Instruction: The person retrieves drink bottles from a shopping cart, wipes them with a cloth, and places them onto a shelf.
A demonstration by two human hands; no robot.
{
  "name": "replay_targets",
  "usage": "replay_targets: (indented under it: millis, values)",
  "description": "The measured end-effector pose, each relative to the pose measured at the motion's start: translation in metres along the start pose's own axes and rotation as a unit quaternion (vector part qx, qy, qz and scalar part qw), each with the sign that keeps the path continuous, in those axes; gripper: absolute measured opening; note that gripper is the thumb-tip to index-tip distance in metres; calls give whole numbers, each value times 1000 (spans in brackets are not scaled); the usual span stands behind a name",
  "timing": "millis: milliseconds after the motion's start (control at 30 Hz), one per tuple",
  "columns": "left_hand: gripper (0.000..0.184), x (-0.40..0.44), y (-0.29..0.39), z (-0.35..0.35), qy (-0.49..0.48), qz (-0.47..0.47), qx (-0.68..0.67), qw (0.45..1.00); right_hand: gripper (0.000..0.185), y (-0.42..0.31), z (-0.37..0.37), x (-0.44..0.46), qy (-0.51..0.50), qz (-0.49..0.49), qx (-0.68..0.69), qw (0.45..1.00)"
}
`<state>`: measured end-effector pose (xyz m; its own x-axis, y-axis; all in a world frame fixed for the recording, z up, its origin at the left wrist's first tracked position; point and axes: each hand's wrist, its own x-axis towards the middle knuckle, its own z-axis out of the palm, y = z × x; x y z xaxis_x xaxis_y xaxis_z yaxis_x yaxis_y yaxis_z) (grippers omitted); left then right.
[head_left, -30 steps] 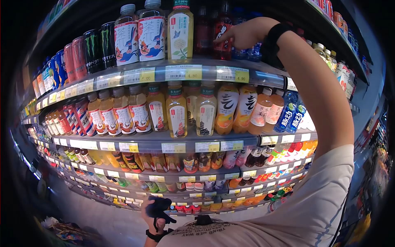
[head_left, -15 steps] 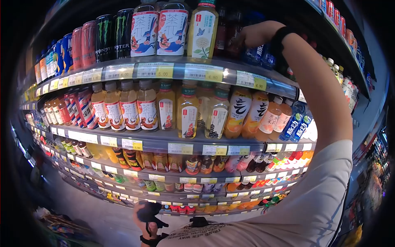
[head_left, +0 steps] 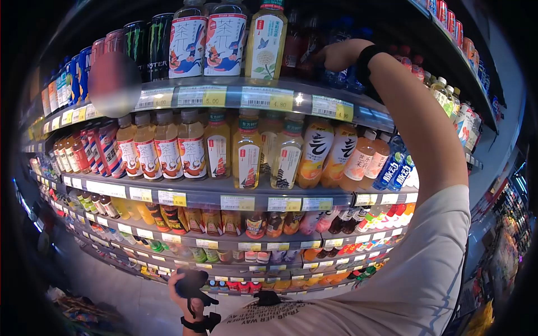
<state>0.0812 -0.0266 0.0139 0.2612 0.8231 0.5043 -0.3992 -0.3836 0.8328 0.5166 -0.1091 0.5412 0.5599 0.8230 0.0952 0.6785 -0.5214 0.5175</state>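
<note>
My right hand point(head_left: 341, 55) reaches onto the top shelf, beside a dark red bottle point(head_left: 308, 47) and blue bottles point(head_left: 338, 75). Its fingertips are lost in shadow, so their grip is unclear. A black band circles that wrist. Low in the view, my left hand point(head_left: 178, 291) is closed round a black object point(head_left: 191, 283), with another black band at the wrist. To the left of my right hand stand a yellow tea bottle point(head_left: 266, 42) and two white-labelled bottles point(head_left: 225, 42).
Shelf rows of drinks curve across the view, with price tags along the upper shelf edge point(head_left: 235, 94). Black cans point(head_left: 159, 47) stand upper left. A blurred reddish patch covers part of that shelf. More cans point(head_left: 450, 22) line a shelf at upper right.
Against the half-second-old frame, the shelves appear slightly further left. My left hand has shifted left and a little up. My right hand stays at the top shelf; a blurred patch has appeared.
</note>
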Motion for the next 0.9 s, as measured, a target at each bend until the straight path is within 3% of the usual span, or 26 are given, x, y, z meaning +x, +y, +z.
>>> replay_targets:
  millis: [133, 267, 367, 433, 500, 567, 600, 633, 667, 700, 733, 767, 833, 867, 900]
  values:
    - [98, -6, -7, -8, 11, 4, 9, 1000, 71, -13, -15, -23, -32, -42, 26, 998]
    - [100, -3, -1, -11, 9, -15, 13, 1000, 66, -39, -38, -84, 68, 57, 10, 996]
    - [102, 5, -10, -12, -9, -21, 7, 1000, 58, -45, -26, -115, 186, 63, -65, 978]
    - [102, 11, -7, -10, -25, -35, 8, 999, 49, -43, -4, -135, 287, -37, -134, 948]
    - [94, 20, 8, 3, -72, -78, -87, 991, 42, -75, 1, -179, 286, -135, -235, 919]
    - [77, 22, -9, 4, -95, -69, -69, 991, 33, -136, -1, -214, 208, -164, -98, 959]
    - [54, 24, -7, 8, -104, -57, -43, 992, 32, -154, 6, -220, 128, -237, -7, 963]
    - [38, 23, -8, 9, -135, -89, -21, 987, 31, -171, 15, -224, 41, -307, 84, 947]
    - [30, 25, -4, 13, -159, -133, -25, 978, 32, -190, 34, -228, 62, -352, 161, 920]
    - [25, 24, -8, 13, -187, -185, -28, 964, 34, -208, 53, -232, 81, -396, 242, 882]
    - [23, 21, -27, 11, -213, -122, 34, 969, 37, -225, 61, -234, 33, -406, 168, 898]
    - [23, 25, -17, 14, -246, -139, 8, 959, 39, -244, 69, -235, -6, -421, 91, 902]
    - [23, 19, -26, 13, -291, -193, -57, 935, 35, -272, 91, -241, -89, -453, 135, 877]
    - [23, 15, -42, 15, -302, -132, -57, 942, 34, -286, 99, -243, -111, -472, 214, 848]
    - [23, 16, -37, 15, -324, -131, -48, 936, 32, -296, 106, -249, -150, -483, 299, 809]
